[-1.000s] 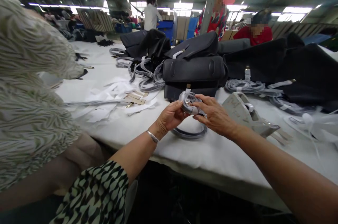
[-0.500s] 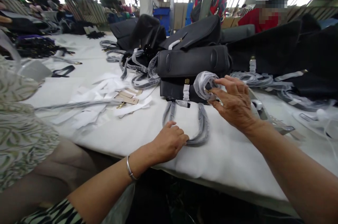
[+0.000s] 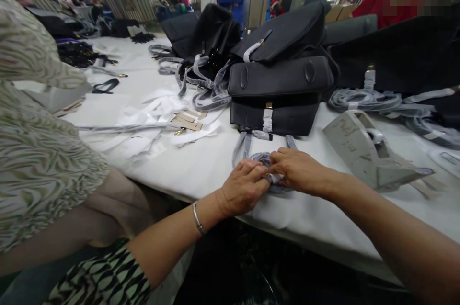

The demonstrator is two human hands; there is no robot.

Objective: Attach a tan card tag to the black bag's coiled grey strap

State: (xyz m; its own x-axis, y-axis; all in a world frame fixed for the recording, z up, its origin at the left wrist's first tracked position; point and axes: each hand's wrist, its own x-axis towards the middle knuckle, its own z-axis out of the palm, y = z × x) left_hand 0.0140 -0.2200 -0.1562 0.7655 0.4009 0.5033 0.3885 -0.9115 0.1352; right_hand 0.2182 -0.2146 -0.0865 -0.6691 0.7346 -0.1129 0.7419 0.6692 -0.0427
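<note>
A stack of dark grey handbags lies on the white-covered table in front of me. The lowest bag's handle, wrapped in translucent film, reaches toward the table's near edge. My left hand and my right hand meet over the end of that handle, fingers pinched on the bunched film wrap around it. Most of the handle's loop is hidden under my hands.
A grey tape dispenser stands right of my hands. White paper scraps and tan tags lie to the left. More bags and wrapped straps fill the back. A person in a patterned top sits close at my left; others work behind.
My right hand came down from the bag's front with the film wrap to the handle at the table's edge. My left hand shifted right to join it. The camera tilted down.
</note>
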